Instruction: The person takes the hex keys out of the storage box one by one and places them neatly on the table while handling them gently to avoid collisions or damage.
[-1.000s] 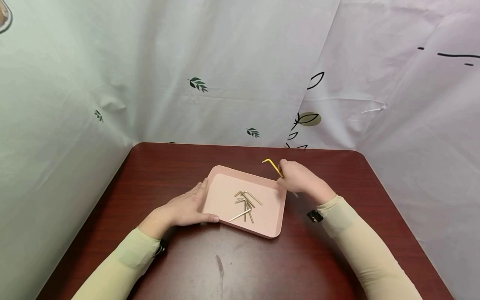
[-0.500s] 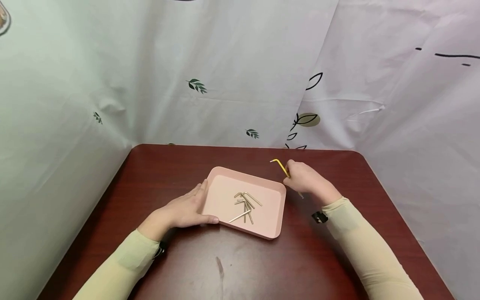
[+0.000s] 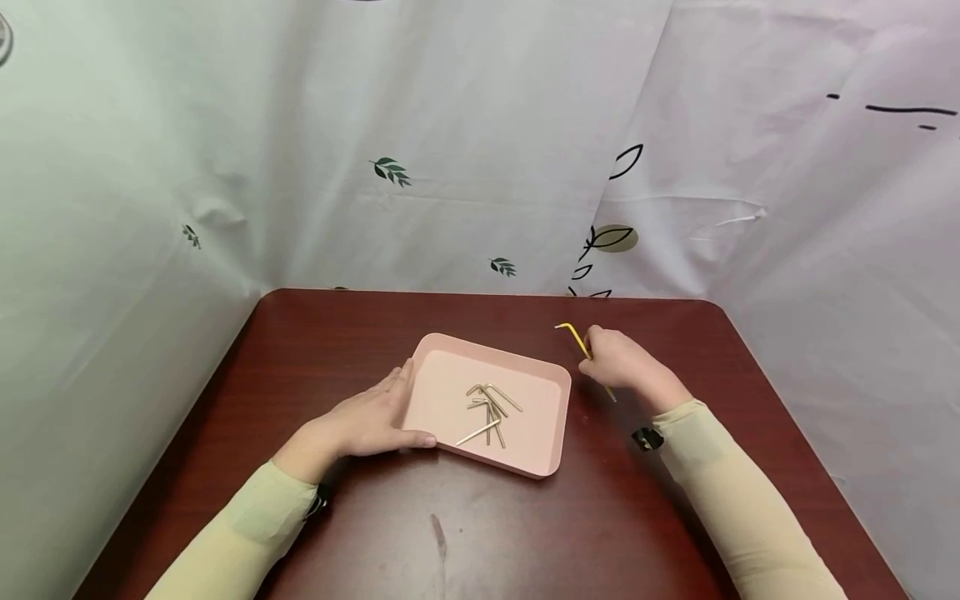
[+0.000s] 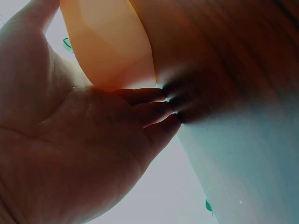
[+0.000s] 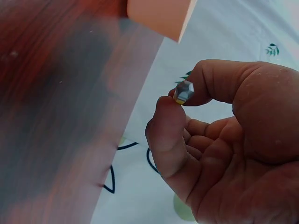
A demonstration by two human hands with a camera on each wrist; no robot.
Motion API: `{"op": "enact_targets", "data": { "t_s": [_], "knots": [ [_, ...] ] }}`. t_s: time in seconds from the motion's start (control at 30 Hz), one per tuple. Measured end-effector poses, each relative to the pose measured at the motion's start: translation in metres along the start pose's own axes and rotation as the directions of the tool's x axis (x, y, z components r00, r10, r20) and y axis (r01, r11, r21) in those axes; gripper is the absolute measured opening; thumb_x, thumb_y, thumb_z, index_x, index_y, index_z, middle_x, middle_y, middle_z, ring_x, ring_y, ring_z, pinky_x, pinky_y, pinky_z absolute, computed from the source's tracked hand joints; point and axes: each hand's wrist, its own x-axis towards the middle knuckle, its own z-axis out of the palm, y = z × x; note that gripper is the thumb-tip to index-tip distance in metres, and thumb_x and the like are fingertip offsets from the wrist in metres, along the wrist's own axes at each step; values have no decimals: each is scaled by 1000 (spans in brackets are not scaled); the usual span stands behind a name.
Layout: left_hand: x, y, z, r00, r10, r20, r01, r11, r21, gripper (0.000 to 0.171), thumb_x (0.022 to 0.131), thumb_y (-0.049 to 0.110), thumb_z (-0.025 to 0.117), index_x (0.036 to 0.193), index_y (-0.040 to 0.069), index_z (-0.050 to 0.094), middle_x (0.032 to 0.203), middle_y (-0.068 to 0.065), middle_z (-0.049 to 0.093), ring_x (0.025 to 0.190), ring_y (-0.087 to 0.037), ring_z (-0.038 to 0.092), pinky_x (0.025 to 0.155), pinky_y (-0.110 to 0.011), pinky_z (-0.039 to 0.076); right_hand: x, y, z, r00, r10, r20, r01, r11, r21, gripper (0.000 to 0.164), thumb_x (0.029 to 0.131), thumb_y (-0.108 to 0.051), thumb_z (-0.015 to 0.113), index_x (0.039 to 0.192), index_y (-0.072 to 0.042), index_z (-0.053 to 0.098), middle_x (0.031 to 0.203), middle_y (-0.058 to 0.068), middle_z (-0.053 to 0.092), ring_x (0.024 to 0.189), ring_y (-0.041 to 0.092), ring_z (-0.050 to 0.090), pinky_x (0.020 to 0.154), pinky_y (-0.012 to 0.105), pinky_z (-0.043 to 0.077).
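My left hand [image 3: 367,421] rests against the left side of a shallow pink tray [image 3: 442,400], fingers straight along its wall and thumb at the front rim. Inside the tray lie several bare metal hex keys [image 3: 495,412] in a loose pile. To the right of the tray, my right hand [image 3: 618,360] pinches a yellow hex key [image 3: 576,337] between thumb and index finger. Its short bent end points left, and the long end pokes out below the hand. The right wrist view shows the hexagonal metal tip [image 5: 184,91] end-on between the fingertips.
A dark red wooden table [image 3: 337,333] carries the tray near its middle. White curtains [image 3: 450,125] with leaf prints hang behind the table and along both sides.
My right hand has moved right, away from the tray's right rim, with the yellow hex key still pinched. The left hand and the tray stay in place.
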Motion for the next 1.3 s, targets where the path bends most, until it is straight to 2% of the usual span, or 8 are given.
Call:
{"op": "enact_targets", "data": {
  "t_s": [0.37, 0.57, 0.8, 1.3],
  "knots": [
    [0, 2, -1, 1000, 8, -8, -8, 1000, -3, 136, 94, 78, 73, 174, -11, 7, 182, -28, 14, 167, -47, 23, 128, -58, 35, -3, 11, 4, 1000, 23, -2, -23, 1000, -8, 21, 86, -8, 68, 103, 2, 61, 82, 9, 63, 76, 27, 62, 75, 45, 54],
    [1, 1, -1, 1000, 9, -11, -9, 1000, 1, 136, 94, 77, 73, 173, -11, 8, 182, -29, 14, 167, -47, 23, 128, -59, 36, -4, 17, 7, 999, 38, 5, -38, 999, -1, 19, 86, -8, 67, 101, 1, 61, 82, 10, 63, 73, 26, 63, 72, 43, 56],
    [1, -2, 1, 1000, 12, -9, -12, 1000, 9, 140, 92, 86, 68, 174, -10, 6, 182, -28, 14, 167, -46, 23, 129, -57, 35, -6, 22, 9, 998, 56, 31, -56, 998, 16, 18, 88, -8, 68, 99, 2, 59, 84, 13, 63, 70, 26, 64, 68, 42, 57],
    [1, 0, 0, 1000, 13, -3, -13, 1000, 9, 140, 93, 84, 68, 173, -12, 7, 182, -29, 13, 167, -47, 23, 130, -57, 33, -11, 34, 11, 995, 84, 44, -85, 996, 17, 16, 91, -8, 69, 96, 1, 57, 80, 14, 62, 62, 25, 65, 62, 40, 57]
  ]
}}
